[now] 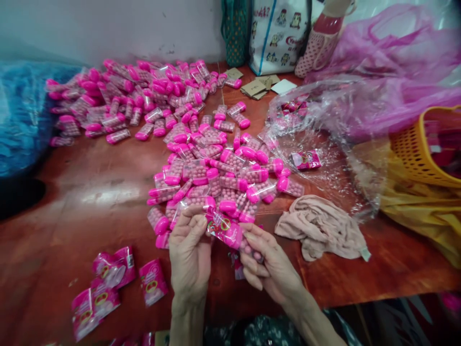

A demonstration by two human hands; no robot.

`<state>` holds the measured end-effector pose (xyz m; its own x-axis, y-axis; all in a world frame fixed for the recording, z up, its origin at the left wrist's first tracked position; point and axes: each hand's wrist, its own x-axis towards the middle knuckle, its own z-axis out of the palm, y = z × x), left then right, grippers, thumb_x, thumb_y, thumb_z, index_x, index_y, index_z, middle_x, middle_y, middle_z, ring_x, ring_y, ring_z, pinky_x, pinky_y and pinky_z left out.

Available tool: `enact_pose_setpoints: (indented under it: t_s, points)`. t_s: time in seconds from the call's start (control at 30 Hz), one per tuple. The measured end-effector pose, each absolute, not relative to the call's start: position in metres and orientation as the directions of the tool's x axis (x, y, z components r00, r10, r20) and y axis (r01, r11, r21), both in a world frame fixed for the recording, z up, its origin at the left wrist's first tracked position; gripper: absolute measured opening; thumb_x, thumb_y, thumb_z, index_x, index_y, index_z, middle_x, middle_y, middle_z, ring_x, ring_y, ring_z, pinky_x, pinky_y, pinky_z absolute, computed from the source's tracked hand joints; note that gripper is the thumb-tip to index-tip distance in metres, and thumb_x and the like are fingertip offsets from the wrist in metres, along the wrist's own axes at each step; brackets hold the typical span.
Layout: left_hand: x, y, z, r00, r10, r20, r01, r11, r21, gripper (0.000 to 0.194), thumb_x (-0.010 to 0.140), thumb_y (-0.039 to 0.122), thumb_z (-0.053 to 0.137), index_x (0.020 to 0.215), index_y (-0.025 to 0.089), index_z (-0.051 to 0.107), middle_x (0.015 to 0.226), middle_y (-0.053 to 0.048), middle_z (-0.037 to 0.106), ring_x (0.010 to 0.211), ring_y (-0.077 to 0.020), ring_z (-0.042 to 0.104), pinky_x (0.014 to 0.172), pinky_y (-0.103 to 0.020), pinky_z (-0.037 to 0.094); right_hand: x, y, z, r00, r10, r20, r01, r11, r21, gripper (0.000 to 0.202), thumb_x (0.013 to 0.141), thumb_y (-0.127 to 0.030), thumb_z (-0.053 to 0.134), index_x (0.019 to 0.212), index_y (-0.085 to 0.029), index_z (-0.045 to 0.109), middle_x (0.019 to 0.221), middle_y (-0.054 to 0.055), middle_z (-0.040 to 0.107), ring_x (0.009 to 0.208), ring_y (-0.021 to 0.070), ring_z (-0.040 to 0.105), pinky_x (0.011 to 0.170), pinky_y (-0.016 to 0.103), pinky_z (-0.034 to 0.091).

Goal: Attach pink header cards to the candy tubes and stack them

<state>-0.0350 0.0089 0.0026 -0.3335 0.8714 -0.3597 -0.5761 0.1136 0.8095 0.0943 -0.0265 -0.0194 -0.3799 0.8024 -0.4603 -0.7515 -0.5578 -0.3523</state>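
My left hand (190, 247) pinches the left end of a pink printed wrapper (226, 229) between thumb and fingers. My right hand (270, 259) grips a small clear bottle of pink candy balls (248, 248), whose beaded end sticks out of the wrapper's right side. How much of the bottle sits inside the wrapper is hidden. Just beyond both hands lies a heap of similar pink-capped candy bottles (216, 168). Several pink printed packs (153, 282) lie on the red-brown table (97, 202) to the left of my left hand.
A larger pile of candy bottles (126, 91) stretches along the wall. To the right are a crumpled beige cloth (320, 226), a clear plastic bag (324, 154) with pink packs, and a yellow basket (414, 139). A blue bag (25, 115) stands at left.
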Motion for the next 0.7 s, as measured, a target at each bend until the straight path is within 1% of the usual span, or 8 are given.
enact_pose_setpoints:
  t_s: [0.07, 0.17, 0.23, 0.33, 0.4, 0.5, 0.6, 0.7]
  points:
    - [-0.034, 0.008, 0.003, -0.363, 0.872, -0.328, -0.546, 0.087, 0.833, 0.022, 0.061, 0.009, 0.074, 0.081, 0.015, 0.067, 0.063, 0.005, 0.061, 0.056, -0.0045, 0.054, 0.058, -0.013, 0.045, 0.093, -0.029, -0.018, -0.391, 0.797, -0.461, -0.746, -0.568, -0.349, 0.013, 0.082, -0.026, 0.06, 0.094, -0.019, 0.058, 0.052, -0.011, 0.035, 0.034, 0.0008, 0.019, 0.027, 0.009, 0.031]
    - [-0.03, 0.01, 0.006, -0.421, 0.886, -0.193, -0.44, -0.014, 0.898, 0.02, 0.064, 0.006, 0.071, 0.081, 0.016, 0.067, 0.061, 0.005, 0.061, 0.056, -0.0039, 0.053, 0.058, -0.011, 0.043, 0.09, -0.033, -0.015, -0.392, 0.796, -0.462, -0.75, -0.567, -0.34, 0.014, 0.082, -0.025, 0.06, 0.095, -0.019, 0.057, 0.053, -0.01, 0.037, 0.034, 0.0009, 0.019, 0.028, 0.009, 0.03]
    - [-0.027, 0.012, 0.007, -0.433, 0.891, -0.135, -0.401, -0.057, 0.914, 0.021, 0.066, 0.005, 0.07, 0.083, 0.016, 0.067, 0.06, 0.005, 0.06, 0.056, -0.0032, 0.052, 0.058, -0.01, 0.042, 0.09, -0.034, -0.014, -0.388, 0.8, -0.458, -0.762, -0.558, -0.329, 0.014, 0.083, -0.025, 0.059, 0.095, -0.02, 0.057, 0.052, -0.011, 0.038, 0.034, 0.0011, 0.018, 0.028, 0.009, 0.03]
    - [-0.025, 0.011, 0.005, -0.408, 0.899, -0.16, -0.457, -0.049, 0.888, 0.017, 0.07, 0.01, 0.068, 0.086, 0.017, 0.067, 0.069, 0.004, 0.062, 0.062, -0.0043, 0.055, 0.063, -0.012, 0.044, 0.091, -0.035, -0.012, -0.402, 0.794, -0.455, -0.776, -0.56, -0.291, 0.008, 0.085, -0.026, 0.056, 0.087, -0.019, 0.055, 0.047, -0.011, 0.037, 0.034, 0.0015, 0.014, 0.028, 0.01, 0.027]
    - [-0.024, 0.006, 0.003, -0.396, 0.9, -0.182, -0.477, -0.032, 0.879, 0.013, 0.073, 0.016, 0.067, 0.085, 0.017, 0.067, 0.075, 0.002, 0.064, 0.069, -0.0071, 0.057, 0.069, -0.016, 0.046, 0.091, -0.036, -0.011, -0.408, 0.785, -0.466, -0.798, -0.555, -0.236, 0.015, 0.087, -0.029, 0.054, 0.077, -0.018, 0.052, 0.047, -0.01, 0.038, 0.034, 0.0016, 0.012, 0.029, 0.01, 0.026]
    - [-0.021, -0.008, -0.002, -0.36, 0.907, -0.219, -0.404, 0.06, 0.913, 0.006, 0.071, 0.016, 0.068, 0.076, 0.017, 0.066, 0.074, 0.0, 0.065, 0.074, -0.0107, 0.058, 0.074, -0.021, 0.046, 0.091, -0.036, -0.012, -0.404, 0.779, -0.479, -0.832, -0.53, -0.161, 0.024, 0.086, -0.031, 0.055, 0.068, -0.018, 0.046, 0.05, -0.009, 0.041, 0.036, 0.0017, 0.012, 0.031, 0.011, 0.026]
    - [-0.015, -0.02, -0.004, -0.289, 0.919, -0.267, -0.328, 0.167, 0.93, 0.007, 0.066, 0.012, 0.071, 0.067, 0.017, 0.066, 0.068, 0.002, 0.064, 0.067, -0.0102, 0.057, 0.066, -0.019, 0.045, 0.088, -0.036, -0.011, -0.4, 0.779, -0.482, -0.832, -0.529, -0.166, 0.022, 0.086, -0.032, 0.055, 0.071, -0.018, 0.047, 0.05, -0.009, 0.041, 0.036, 0.0018, 0.012, 0.032, 0.011, 0.027]
    - [-0.012, -0.021, -0.004, -0.221, 0.916, -0.335, -0.379, 0.236, 0.895, 0.01, 0.064, 0.012, 0.073, 0.063, 0.017, 0.065, 0.062, 0.004, 0.061, 0.06, -0.0087, 0.055, 0.059, -0.018, 0.045, 0.083, -0.038, -0.011, -0.321, 0.817, -0.479, -0.838, -0.481, -0.257, 0.01, 0.089, -0.029, 0.049, 0.088, -0.02, 0.052, 0.051, -0.009, 0.042, 0.035, 0.0022, 0.014, 0.032, 0.01, 0.029]
